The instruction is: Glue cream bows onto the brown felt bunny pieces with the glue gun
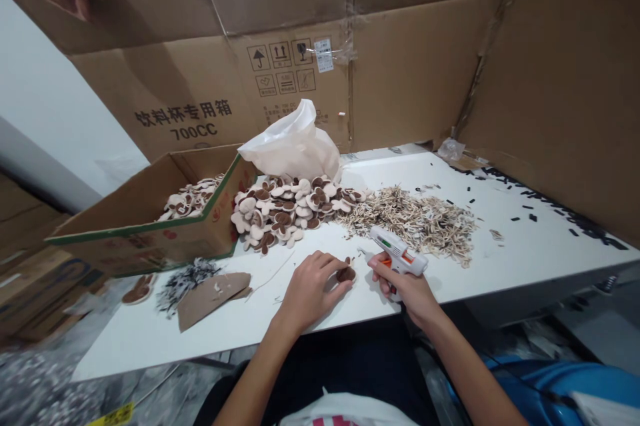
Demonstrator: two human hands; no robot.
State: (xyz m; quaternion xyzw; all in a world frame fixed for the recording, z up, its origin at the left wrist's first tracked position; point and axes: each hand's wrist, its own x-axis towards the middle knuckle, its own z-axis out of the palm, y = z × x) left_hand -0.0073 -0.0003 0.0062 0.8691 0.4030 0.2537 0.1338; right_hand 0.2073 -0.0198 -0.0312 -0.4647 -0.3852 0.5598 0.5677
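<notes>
Left hand (310, 289) pinches small brown felt-like oval patch (346, 273) against white table (525, 259), near edge, centre | right hand (407, 289) clenched round white hot-glue gun (400, 254), nozzle pointing left at patch | patch judged light, soft, floppy; best held by rim, fingertips off the face | heap of cream-and-brown paw-shaped pieces (285, 209) lies farther back.

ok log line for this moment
left hand: holds brown piece on table | right hand: grips glue gun
</notes>
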